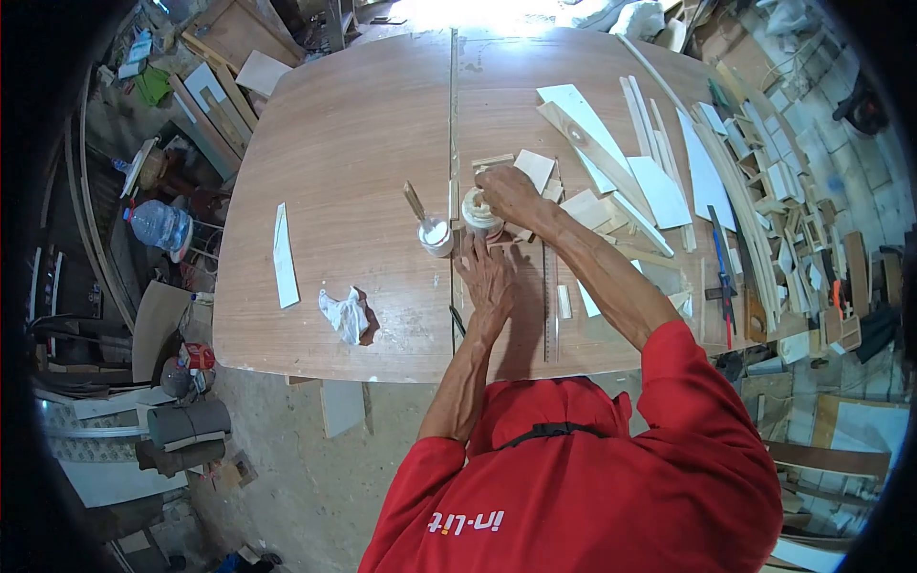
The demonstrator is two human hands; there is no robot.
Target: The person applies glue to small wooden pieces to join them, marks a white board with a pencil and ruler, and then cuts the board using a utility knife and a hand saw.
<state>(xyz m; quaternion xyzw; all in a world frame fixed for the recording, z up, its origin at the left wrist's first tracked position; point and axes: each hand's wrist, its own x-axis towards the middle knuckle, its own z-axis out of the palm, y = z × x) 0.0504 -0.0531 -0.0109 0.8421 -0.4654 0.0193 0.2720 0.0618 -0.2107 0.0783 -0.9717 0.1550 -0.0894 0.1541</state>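
Note:
A round jar with a pale, whitish top stands near the middle of the wooden table. My left hand reaches to its near side, fingers against the lower part of the jar. Over the jar's top right, my right hand is closed with the fingers bent down; what they grip is hidden beneath them. Just left of the jar is a small open container of white stuff with a brush leaning in it. Small wood pieces lie behind the jar.
White and bare wood strips cover the right side of the table. A long ruler lies right of my left forearm. A crumpled white cloth and a white strip lie on the left. Offcuts crowd the far right.

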